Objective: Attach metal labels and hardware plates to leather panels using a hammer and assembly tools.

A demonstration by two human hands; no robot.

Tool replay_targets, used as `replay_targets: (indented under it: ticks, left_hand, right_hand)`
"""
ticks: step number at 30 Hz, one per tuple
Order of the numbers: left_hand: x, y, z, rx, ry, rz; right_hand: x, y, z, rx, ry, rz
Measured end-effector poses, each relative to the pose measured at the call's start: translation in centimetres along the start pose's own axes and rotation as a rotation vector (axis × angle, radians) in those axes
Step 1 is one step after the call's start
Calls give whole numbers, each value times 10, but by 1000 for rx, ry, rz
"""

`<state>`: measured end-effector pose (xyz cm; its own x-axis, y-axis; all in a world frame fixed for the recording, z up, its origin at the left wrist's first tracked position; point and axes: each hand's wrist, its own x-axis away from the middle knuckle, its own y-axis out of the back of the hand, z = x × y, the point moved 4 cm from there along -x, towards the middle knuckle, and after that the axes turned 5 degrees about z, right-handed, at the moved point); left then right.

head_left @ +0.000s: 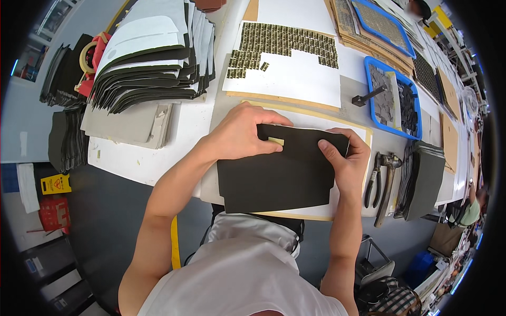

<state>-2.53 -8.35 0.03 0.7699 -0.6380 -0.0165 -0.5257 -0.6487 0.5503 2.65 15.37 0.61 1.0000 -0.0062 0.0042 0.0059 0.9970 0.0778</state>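
A black sheet panel [276, 181] with notched side edges is held tilted over the near edge of the table. My left hand [240, 131] is closed on its upper left part, thumb on the front face and fingers along the top edge. Beside that thumb a small pale yellow strip [276, 141] lies on the panel; whether it is stuck down I cannot tell. My right hand [348, 158] grips the upper right corner, thumb on the face and fingers curled behind. Beneath the panel is a white board with a yellowish border [363, 152].
Rows of small dark pieces [284, 42] lie on a white sheet ahead. Stacked black and white sheets [153, 58] stand left. To the right are a blue tray [373, 113] of grey and black pieces, a hammer [387, 184], pliers [374, 181] and black sheets [428, 181].
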Motion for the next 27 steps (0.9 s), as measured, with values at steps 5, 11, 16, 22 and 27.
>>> replay_targets:
  ticks: [5,11,16,22,27]
  left_hand:
    - [-2,-1,-1,18,-25,-5]
    - [-2,3,-3,209,58,30]
    - [1,1,0,363,105,8]
    - [7,2,-10,147,3,-44]
    - [8,3,-13,70,-49,-56]
  right_hand:
    - [0,0,0,-10,19,7]
    - [0,2,3,6,10,-17]
    - [0,7,-1,32,16,-52]
    - [7,4,9,34,113,-75]
    - [10,4,10,76,138,-26]
